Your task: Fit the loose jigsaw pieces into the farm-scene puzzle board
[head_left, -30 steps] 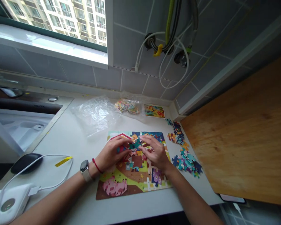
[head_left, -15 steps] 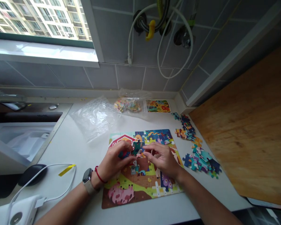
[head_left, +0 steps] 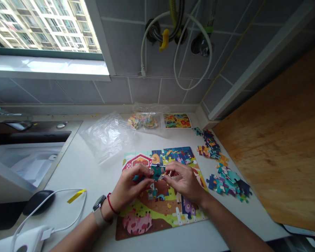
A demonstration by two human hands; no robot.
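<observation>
A dark teal jigsaw puzzle piece (head_left: 156, 171) is held just above the farm-animal puzzle board (head_left: 160, 225). My left hand (head_left: 131, 187) pinches its left side between thumb and fingers. The fingers of my right hand (head_left: 185, 182) are closed at its right edge, also gripping it; small details between those fingertips are hard to make out. On the board, a red barn (head_left: 138, 161) shows beyond my left hand and a pink pig (head_left: 138, 223) lies nearer to me. Several dark blue and teal pieces lie on the board around both hands, which partly cover its middle.
Loose puzzle pieces (head_left: 229, 180) are heaped right of the board, with more pieces (head_left: 210, 143) behind. A clear plastic bag (head_left: 107, 136), a bag of pieces (head_left: 144, 120) and a picture card (head_left: 177, 120) lie at the back. A wooden panel (head_left: 278, 147) borders the right; the sink is left.
My right fingertips have come in from the right and closed on the piece's edge. The piece now sits flatter and slightly lower. The whole view has tilted a little upward.
</observation>
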